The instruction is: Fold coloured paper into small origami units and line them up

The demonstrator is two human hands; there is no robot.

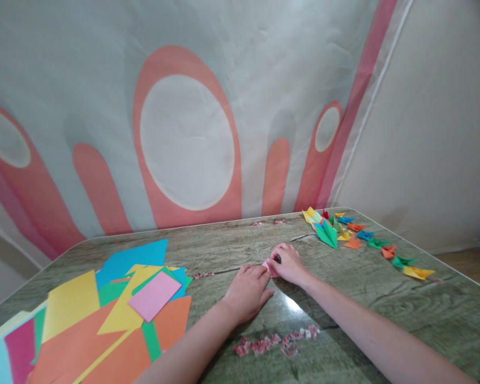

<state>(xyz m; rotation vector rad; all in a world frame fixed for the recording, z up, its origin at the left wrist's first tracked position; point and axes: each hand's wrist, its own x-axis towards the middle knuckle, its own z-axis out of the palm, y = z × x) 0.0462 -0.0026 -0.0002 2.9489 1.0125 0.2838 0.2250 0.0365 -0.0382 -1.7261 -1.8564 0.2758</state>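
Observation:
A small piece of folded pink paper [271, 268] lies on the table between my two hands, mostly covered by fingers. My left hand [246, 293] rests palm down on the tabletop, fingers stretched forward and their tips touching the paper's left side, thumb apart. From the right, my right hand [288, 264] is closed with its fingers pinching the paper. A small dark spot shows by its curled fingers; I cannot tell what it is. Left of my hands, a flat pink sheet [154, 296] tops a spread of coloured paper.
Overlapping sheets, among them an orange sheet [76, 341], a yellow sheet [72, 301] and a blue sheet [134, 260], cover the left side. Several folded figures line the right edge, with a green paper plane [327, 233] behind. A printed backdrop [256, 80] hangs behind the wood-patterned table [224, 245].

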